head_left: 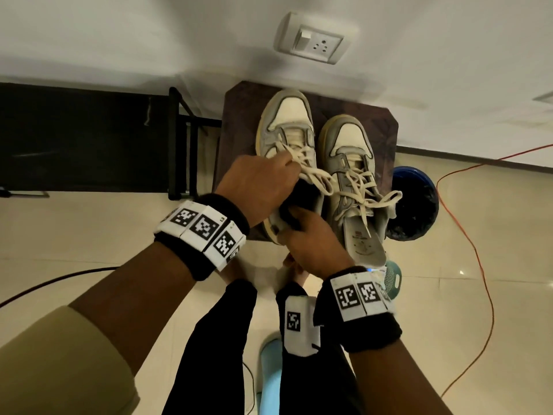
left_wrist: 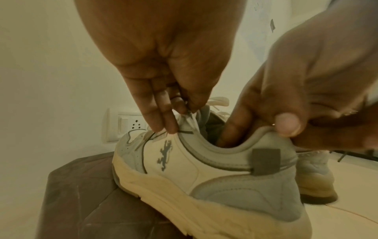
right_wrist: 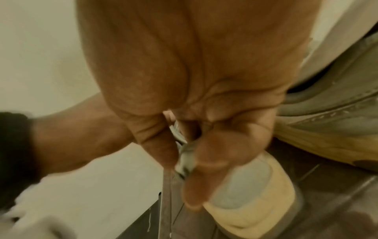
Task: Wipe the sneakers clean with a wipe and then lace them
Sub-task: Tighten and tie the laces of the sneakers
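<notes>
Two grey and cream sneakers stand side by side on a brown stool (head_left: 236,121), toes toward the wall. My left hand (head_left: 291,163) pinches a cream lace (head_left: 314,172) near the top eyelets of the left sneaker (head_left: 287,121); the left wrist view shows the pinch on this lace (left_wrist: 189,118) above the sneaker (left_wrist: 204,169). My right hand (head_left: 294,218) grips the left sneaker's heel collar, fingers inside the opening and thumb (left_wrist: 287,125) outside. The right sneaker (head_left: 350,151) lies untouched, laces loose. In the right wrist view the right hand (right_wrist: 185,160) grips that collar edge.
A blue bin with a black liner (head_left: 417,205) stands right of the stool. An orange cable (head_left: 478,259) runs over the floor at right. A black metal rack (head_left: 179,139) sits left of the stool. A wall socket (head_left: 314,40) is behind. My legs are below.
</notes>
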The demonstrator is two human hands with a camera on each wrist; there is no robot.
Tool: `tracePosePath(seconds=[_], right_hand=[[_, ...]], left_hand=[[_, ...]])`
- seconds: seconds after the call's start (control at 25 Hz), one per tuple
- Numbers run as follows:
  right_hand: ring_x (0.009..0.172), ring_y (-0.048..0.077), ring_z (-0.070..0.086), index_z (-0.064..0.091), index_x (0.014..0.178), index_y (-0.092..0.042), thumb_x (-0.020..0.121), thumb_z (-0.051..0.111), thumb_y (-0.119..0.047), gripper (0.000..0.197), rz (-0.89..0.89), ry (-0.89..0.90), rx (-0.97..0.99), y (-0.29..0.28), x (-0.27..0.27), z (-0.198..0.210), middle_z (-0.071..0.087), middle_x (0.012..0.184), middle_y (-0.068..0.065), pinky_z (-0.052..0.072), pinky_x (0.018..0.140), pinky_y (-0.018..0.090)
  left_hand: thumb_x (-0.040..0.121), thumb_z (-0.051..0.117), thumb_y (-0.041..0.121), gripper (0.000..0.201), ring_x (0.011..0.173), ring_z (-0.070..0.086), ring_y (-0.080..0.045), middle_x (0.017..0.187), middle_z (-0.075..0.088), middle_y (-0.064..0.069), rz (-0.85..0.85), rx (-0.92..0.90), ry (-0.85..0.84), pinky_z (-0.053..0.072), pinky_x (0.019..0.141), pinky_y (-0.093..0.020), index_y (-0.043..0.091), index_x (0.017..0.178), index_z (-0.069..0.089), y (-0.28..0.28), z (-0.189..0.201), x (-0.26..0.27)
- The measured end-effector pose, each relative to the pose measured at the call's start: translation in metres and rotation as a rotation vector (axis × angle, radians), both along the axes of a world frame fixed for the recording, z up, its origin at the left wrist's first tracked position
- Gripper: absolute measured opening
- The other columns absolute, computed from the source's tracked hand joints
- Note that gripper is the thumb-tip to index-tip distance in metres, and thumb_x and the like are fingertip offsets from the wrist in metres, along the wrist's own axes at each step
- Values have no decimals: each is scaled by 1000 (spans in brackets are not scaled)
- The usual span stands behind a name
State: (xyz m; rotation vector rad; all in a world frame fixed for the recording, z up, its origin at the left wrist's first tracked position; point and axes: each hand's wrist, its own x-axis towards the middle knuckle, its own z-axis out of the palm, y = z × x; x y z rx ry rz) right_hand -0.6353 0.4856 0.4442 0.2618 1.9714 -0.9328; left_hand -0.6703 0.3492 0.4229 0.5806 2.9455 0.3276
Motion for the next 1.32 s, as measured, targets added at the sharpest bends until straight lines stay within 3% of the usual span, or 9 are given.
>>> tracePosePath(seconds=[0.12,0.28,0.4,0.56,0.72,0.88,0.96,1.04,1.32], right_hand=[[84,13,68,66,115,-23,79,52,-20,40,-37,445,-18,18,30,3,71,104,-6,56,76,32],[71,9,64,71,94,-17,84,61,-16,14,-308,710,191,75,41,24,71,81,-4,55,70,32],[71,11,64,67,96,-23,83,65,-28,13,-444,575,361,116,34,27,67,72,-6,52,73,31],[75,27,67,57,83,-26,68,65,-61,39,-520,218,331,136,35,4,69,73,3,55,74,44],[51,29,65,67,72,2,79,71,-36,38,-636,0,72,137,31,4,67,59,18,57,55,52],[58,31,63,63,60,-6,78,64,-31,31,-448,260,251,136,31,4,64,56,9,52,55,35],[71,30,61,66,70,-11,81,60,-28,21,-345,386,372,137,30,6,66,69,8,39,59,28],[79,30,61,69,86,-14,85,57,-26,17,-299,434,402,135,24,6,68,82,8,37,62,28],[89,37,61,64,100,-10,85,54,-21,20,19,444,542,136,-20,-6,65,97,15,43,67,35]], left_hand=[[94,49,31,21,76,64,-29,99,62,-4,84,26,-77,34,54,-32,16,98,62,8,10,0],[89,54,26,18,69,60,-25,81,62,-4,105,116,47,41,47,-30,15,82,66,40,31,27],[84,63,17,5,71,60,-23,79,61,-3,-120,3,21,28,48,-27,17,81,68,89,30,31],[94,45,15,28,103,59,-27,112,61,-7,-207,-287,-194,35,62,-35,12,121,54,135,26,16],[94,42,11,29,97,63,-32,107,64,-11,-211,-413,-154,46,66,-37,7,121,52,149,29,9],[92,49,12,19,90,61,-31,106,60,-11,-195,-391,-111,41,58,-36,10,106,61,148,25,2],[91,53,16,16,90,59,-30,113,55,-11,-116,-314,-93,36,56,-36,9,103,62,147,24,-2],[91,53,17,18,92,58,-30,116,53,-10,-67,-257,-113,34,58,-37,9,105,61,148,23,-3],[83,64,13,15,87,56,-27,110,57,-6,-76,-149,-139,39,54,-33,11,98,65,146,21,-4]])
